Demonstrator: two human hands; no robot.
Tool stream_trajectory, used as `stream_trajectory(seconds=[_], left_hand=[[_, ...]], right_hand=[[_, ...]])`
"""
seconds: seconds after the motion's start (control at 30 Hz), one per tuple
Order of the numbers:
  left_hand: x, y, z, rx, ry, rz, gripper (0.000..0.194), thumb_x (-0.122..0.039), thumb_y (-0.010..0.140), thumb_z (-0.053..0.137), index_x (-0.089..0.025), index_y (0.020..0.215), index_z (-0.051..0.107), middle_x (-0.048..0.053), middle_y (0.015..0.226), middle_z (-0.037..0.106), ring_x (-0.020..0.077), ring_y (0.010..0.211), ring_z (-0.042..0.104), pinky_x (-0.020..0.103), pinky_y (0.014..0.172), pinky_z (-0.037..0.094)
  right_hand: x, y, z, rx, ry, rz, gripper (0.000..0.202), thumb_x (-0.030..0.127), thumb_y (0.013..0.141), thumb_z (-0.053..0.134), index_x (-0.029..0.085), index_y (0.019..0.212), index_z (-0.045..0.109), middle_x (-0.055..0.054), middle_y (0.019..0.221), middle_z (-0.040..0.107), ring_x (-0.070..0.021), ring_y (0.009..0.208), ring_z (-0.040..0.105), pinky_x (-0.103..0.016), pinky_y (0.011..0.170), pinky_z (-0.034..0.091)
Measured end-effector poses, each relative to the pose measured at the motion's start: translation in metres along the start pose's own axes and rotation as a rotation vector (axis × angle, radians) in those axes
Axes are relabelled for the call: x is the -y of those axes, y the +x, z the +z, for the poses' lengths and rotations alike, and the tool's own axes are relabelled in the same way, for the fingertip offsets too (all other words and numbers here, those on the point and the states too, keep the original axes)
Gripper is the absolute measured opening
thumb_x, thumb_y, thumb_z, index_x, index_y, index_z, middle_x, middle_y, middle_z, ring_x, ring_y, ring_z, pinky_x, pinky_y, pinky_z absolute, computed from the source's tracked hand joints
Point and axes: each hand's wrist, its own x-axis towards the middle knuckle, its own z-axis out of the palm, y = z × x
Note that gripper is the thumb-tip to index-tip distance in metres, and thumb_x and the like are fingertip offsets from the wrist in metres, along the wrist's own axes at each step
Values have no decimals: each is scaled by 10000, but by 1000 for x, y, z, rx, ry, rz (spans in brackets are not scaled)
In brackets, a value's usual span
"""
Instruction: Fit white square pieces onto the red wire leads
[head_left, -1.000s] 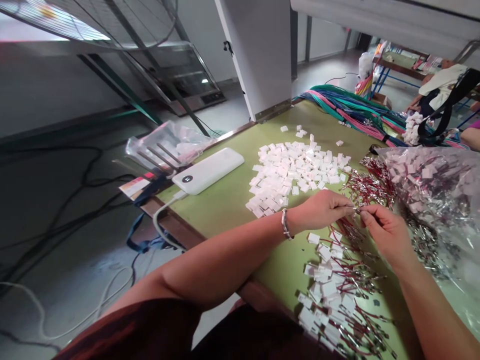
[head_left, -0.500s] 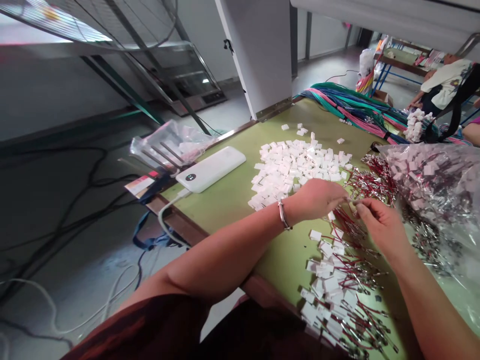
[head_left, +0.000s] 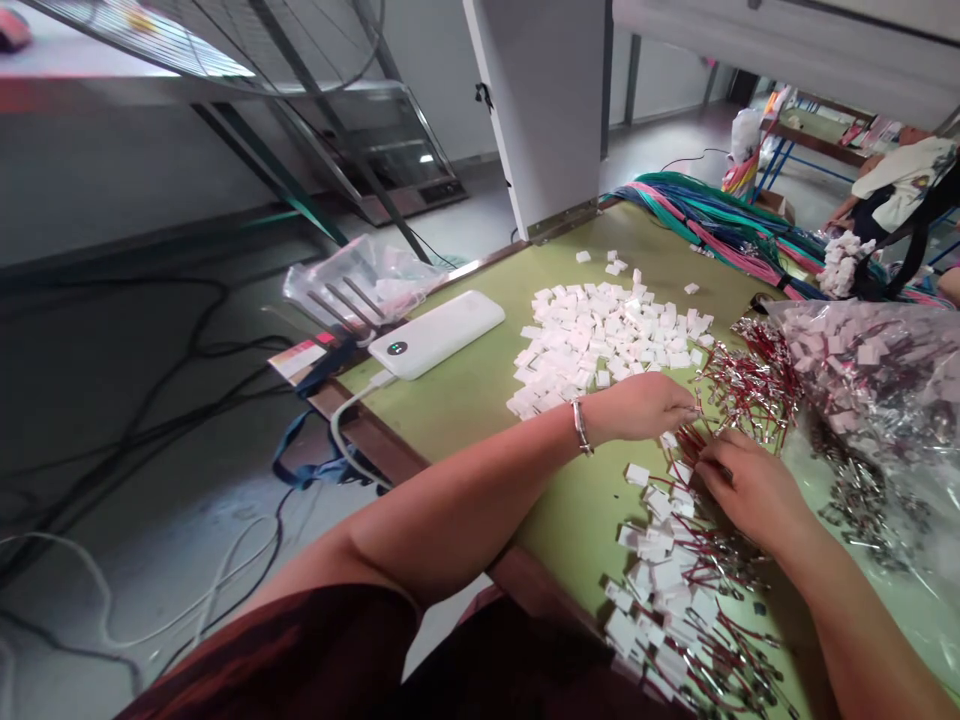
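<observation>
My left hand, with a bracelet at the wrist, is closed in a pinch on a short red wire with a metal end; its fingers cover most of it. Lower and to the right, my right hand has thumb and fingers drawn together at a bunch of red wires. What lies between those fingertips is hidden. Below the hands, white plastic connector housings with red wires in them lie in a long heap. Loose white housings are piled beyond my left hand. Red wires with metal terminals lie behind my right hand.
A white power bank with a cable sits near the table's left edge. Clear plastic bags of parts stand at the right. Bundles of coloured wires lie at the back. Another person sits at the far right.
My hands were together at their fingertips. Now my right hand has dropped down to the red wires, apart from my left hand. The whole view has shifted slightly.
</observation>
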Motion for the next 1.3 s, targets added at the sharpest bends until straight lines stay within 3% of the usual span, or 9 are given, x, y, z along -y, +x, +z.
stream_trajectory(seconds=[0.3,0.5,0.6,0.73,0.83,0.93,1.1,1.2,1.3], left_hand=[[2,-2,-4,148,-53,-31,261,-223,861,445,-164,654,593,2,594,629,98,545,513,231,567,357],[-1,-1,0,98,-180,-89,327,-322,888,432,-150,711,647,31,690,665,100,600,548,235,617,402],[-1,1,8,14,-124,-91,328,-293,896,415,-147,736,661,29,688,649,101,605,539,236,618,407],[1,6,24,-95,110,28,302,-203,905,394,-167,914,694,50,800,665,144,764,579,273,709,434],[2,11,35,-83,308,160,310,-172,925,391,-169,965,698,76,867,663,184,872,575,320,777,449],[2,16,41,-49,452,235,289,-121,918,419,-151,982,700,100,972,658,207,967,561,347,839,457],[3,17,37,-113,461,236,339,-112,921,405,-164,1150,650,96,1234,598,224,1119,512,373,944,432],[0,12,29,-154,329,116,402,-135,932,333,-177,1212,619,84,1045,663,191,951,576,333,818,472],[-3,7,19,-264,137,-38,393,-228,949,327,-181,1195,631,66,901,672,164,804,594,301,722,469]], right_hand=[[-9,3,8,-20,-229,71,203,241,895,483,194,787,648,-67,852,618,-181,708,581,-299,553,313],[-18,11,11,-128,-161,138,250,334,915,474,204,836,672,-55,856,641,-187,717,593,-291,573,345],[-31,6,-4,-223,-67,153,273,366,911,465,205,859,679,-63,857,663,-192,729,596,-292,607,380],[-62,-18,-47,-280,36,237,247,368,881,488,222,820,678,-28,781,688,-169,659,582,-275,597,387],[-85,-38,-76,-202,24,350,310,461,857,501,220,755,668,2,646,654,-153,563,541,-265,539,363],[-100,-51,-86,-65,-30,423,305,447,851,493,223,749,673,3,624,649,-155,571,550,-258,532,358],[-115,-52,-68,219,-184,506,168,327,805,557,247,839,700,-22,827,705,-159,698,605,-250,591,373],[-123,-49,-51,358,-278,546,152,356,769,607,232,798,689,-38,809,695,-171,697,613,-262,585,368],[-129,-45,-39,395,-327,544,168,360,750,632,199,712,660,-73,756,682,-207,691,621,-283,571,356]])
